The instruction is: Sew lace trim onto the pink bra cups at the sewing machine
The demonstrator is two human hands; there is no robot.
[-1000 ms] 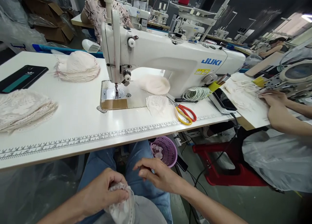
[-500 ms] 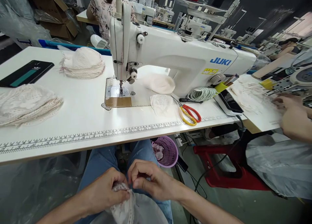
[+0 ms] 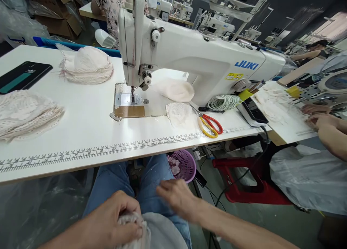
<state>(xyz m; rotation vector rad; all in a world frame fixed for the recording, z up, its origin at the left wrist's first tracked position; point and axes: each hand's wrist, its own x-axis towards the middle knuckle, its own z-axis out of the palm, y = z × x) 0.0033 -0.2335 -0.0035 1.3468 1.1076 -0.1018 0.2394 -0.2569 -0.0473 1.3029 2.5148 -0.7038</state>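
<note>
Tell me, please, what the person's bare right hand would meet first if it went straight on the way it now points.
The right hand would probably meet the blue denim jeans first; depth is unclear, so it might pass above them.

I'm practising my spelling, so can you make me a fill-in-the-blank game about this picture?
The person's hand holding white cloth is the ____ one.
The scissors are coloured red and ____ at the handles.
On the nearest sewing machine, the big blue word is ____.
The basket is coloured ____.

Missing words: left; yellow; JUKI; purple.
</note>
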